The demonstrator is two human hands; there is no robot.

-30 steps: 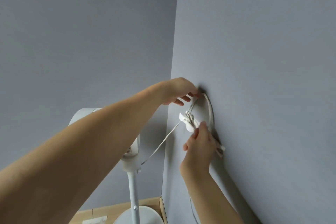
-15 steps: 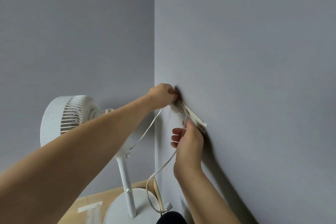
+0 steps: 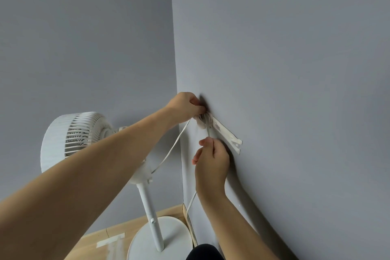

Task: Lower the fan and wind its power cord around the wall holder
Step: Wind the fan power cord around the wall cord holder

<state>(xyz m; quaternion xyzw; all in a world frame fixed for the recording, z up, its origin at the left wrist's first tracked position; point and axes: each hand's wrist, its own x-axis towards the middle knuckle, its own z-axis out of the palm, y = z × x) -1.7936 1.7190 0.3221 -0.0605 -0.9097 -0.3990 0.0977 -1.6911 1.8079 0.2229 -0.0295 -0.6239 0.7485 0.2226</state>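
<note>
A white wall holder (image 3: 225, 131) is fixed to the grey right wall, with turns of the white power cord (image 3: 173, 145) wound on its upper end. My left hand (image 3: 188, 105) grips the cord and the wound bundle at that end. My right hand (image 3: 211, 161) pinches the cord just below the holder; the cord then drops behind my wrist toward the floor. Another stretch of cord sags down to the white pedestal fan (image 3: 71, 139), which stands in the corner on its round base (image 3: 166, 236).
Two grey walls meet in a corner (image 3: 176, 69) right behind the fan. The wooden floor (image 3: 101, 245) shows at the bottom with a strip of pale tape on it. A dark shape (image 3: 204, 252) sits at the bottom edge.
Both hands stay at the holder. My right hand has slipped a little lower along the cord, and the loop that hung down near the fan base has been drawn up.
</note>
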